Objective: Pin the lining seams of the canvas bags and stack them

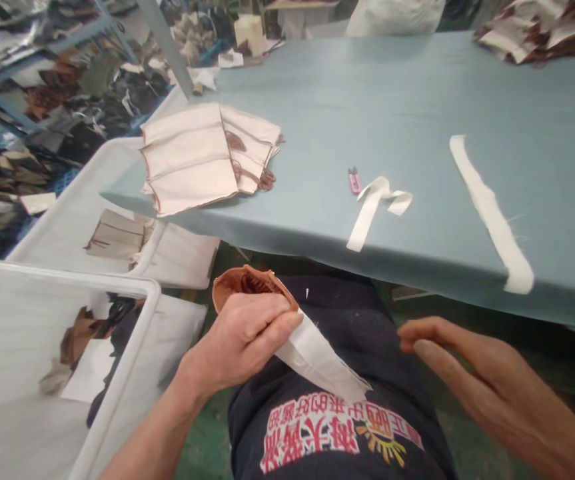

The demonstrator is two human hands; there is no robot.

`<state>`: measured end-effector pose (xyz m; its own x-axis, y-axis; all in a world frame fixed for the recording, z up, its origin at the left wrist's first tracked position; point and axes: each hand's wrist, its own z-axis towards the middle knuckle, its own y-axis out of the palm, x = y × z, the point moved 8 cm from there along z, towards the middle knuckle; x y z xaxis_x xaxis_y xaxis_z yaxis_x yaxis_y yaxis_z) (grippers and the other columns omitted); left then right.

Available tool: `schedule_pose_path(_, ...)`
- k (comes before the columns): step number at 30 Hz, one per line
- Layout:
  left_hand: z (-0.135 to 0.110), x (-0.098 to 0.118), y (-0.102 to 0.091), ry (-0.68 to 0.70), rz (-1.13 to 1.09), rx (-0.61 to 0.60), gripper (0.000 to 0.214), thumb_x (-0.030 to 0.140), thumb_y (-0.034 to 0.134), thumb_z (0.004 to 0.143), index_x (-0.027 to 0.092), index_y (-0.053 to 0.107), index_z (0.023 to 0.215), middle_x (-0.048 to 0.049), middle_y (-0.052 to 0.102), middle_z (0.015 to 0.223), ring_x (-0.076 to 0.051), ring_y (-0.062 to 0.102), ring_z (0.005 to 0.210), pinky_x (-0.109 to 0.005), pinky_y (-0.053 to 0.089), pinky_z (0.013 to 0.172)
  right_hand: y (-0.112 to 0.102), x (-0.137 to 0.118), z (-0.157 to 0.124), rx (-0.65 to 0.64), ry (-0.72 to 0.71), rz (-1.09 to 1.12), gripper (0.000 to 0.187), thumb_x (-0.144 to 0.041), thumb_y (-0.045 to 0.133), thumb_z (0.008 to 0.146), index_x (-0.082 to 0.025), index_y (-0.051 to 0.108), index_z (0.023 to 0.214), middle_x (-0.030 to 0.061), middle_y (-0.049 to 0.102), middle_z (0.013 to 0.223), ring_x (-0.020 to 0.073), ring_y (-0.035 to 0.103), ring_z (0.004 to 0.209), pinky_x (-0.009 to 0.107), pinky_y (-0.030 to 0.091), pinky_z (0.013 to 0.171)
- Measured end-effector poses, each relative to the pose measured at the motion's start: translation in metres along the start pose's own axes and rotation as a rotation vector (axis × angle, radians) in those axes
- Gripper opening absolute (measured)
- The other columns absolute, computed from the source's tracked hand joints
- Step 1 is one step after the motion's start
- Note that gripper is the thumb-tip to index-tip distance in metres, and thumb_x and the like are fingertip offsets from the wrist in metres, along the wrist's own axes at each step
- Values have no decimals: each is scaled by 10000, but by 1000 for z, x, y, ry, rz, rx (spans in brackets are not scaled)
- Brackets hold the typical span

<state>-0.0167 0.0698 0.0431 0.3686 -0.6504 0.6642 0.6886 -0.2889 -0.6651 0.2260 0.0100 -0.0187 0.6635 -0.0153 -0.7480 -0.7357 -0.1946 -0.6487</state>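
Observation:
My left hand (247, 333) is closed on a fabric piece, pinching it between thumb and fingers above my lap. Its folded brown end (230, 283) shows gathered cords or stitching inside, and a white tapering part (320, 357) hangs down to the right over the dark apron. Well to the right hovers my right hand (467, 363), fingers stretched and loosely bent, with nothing visible in it. Ahead on the table lie pink thread snips (354, 181) beside a curled white strip (371, 210). A longer white strip (492, 220) lies farther right.
The blue-green covered table (312, 140) spans the front. Cream fabric pieces with brown edging (187, 160) are stacked at its left. A brown-and-cream heap (537, 33) sits far right. White plastic bins (152, 293) holding fabric stand at left, near a metal post (164, 47).

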Motion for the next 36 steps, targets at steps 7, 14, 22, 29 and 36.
schedule_pose_path(7,-3,19,-20,72,61,33,319,212,451,1073,208,425,755,60,432,632,-95,414,554,-253,324,556,21,-114,52,134,-433,276,187,-336,503,1028,-220,650,1026,18,739,983,158,694,909,261,509,817)
schedule_pose_path(14,-18,18,-17,21,57,168,376,293,401,1103,195,502,754,37,523,625,-98,477,553,-245,358,554,62,-136,60,-32,-276,519,263,-357,384,1105,-238,614,1146,14,718,1103,156,660,1034,288,474,919)
schedule_pose_path(22,-20,6,14,-166,-326,236,494,405,389,1094,205,358,644,45,360,548,-96,357,489,-272,305,499,84,-112,45,40,-150,579,299,-326,324,1092,-219,585,992,37,672,929,178,650,901,302,498,874)
schedule_pose_path(29,-6,5,18,-232,-573,86,498,425,413,1087,203,324,650,50,312,593,-90,307,518,-263,274,499,58,-82,64,-36,-30,535,237,-399,484,993,-198,610,981,23,662,830,156,601,701,280,490,662)
schedule_pose_path(36,0,4,17,-210,-483,5,441,300,416,1080,202,313,663,46,331,614,-93,324,543,-271,268,523,28,-97,60,-166,-67,267,209,-294,731,731,-226,534,751,-47,531,666,116,463,593,236,360,528)
